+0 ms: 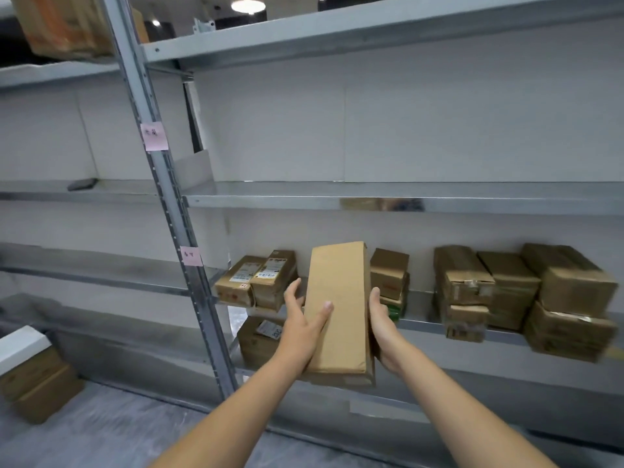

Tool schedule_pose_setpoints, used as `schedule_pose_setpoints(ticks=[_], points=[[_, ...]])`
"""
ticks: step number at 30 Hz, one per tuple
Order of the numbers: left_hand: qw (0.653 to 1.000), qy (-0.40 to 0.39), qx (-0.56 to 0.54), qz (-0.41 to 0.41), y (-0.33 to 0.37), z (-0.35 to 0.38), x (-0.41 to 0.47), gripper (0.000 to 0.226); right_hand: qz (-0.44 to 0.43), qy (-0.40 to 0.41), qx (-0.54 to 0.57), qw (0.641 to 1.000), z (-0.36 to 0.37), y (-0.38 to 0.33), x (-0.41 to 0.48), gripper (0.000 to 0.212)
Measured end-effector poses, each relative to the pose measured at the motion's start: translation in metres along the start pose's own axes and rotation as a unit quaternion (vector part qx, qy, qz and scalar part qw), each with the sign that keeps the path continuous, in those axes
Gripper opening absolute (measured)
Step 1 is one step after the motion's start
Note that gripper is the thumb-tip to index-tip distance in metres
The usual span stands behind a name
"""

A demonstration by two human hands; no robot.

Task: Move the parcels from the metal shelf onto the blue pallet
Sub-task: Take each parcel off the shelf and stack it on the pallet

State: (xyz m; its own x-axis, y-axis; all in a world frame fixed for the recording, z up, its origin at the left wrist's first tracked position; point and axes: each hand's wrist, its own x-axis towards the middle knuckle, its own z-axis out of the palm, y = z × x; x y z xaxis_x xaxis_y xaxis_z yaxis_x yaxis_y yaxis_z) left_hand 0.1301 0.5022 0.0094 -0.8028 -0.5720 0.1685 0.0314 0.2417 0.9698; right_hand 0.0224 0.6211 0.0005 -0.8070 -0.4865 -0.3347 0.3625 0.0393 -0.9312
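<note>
Head view: one long parcel (337, 309) sits before the metal shelf (270, 201), gripped by two hands, the left hand (304, 319) with its thumb on top, the right hand (383, 327) on its edge. Beyond the left hand stand two labelled parcels (256, 278), print unreadable; two pink notes (154, 136) above, writing blurred

We hold a long flat brown cardboard parcel (337, 309) between our left hand (302, 324) and right hand (383, 329), before the grey metal shelf (304, 199).
</note>
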Motion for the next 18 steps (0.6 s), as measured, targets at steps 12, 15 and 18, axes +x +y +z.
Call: schedule_pose_setpoints(ticks=[12, 15, 18], points=[[0.988, -0.043, 0.105, -0.103, -0.002, -0.01, 0.001, 0.034, 0.01, -0.027, -0.175, 0.984, 0.005, -0.011, -0.031, 0.07], [0.983, -0.081, 0.01, -0.165, 0.006, 0.0, 0.002, 0.058, -0.022, -0.002, -0.183, 0.983, 0.008, -0.012, -0.036, 0.062], [0.985, -0.081, -0.022, -0.148, 0.009, 0.003, 0.0, 0.059, -0.034, 0.022, -0.148, 0.988, 0.004, -0.011, -0.038, 0.047]])
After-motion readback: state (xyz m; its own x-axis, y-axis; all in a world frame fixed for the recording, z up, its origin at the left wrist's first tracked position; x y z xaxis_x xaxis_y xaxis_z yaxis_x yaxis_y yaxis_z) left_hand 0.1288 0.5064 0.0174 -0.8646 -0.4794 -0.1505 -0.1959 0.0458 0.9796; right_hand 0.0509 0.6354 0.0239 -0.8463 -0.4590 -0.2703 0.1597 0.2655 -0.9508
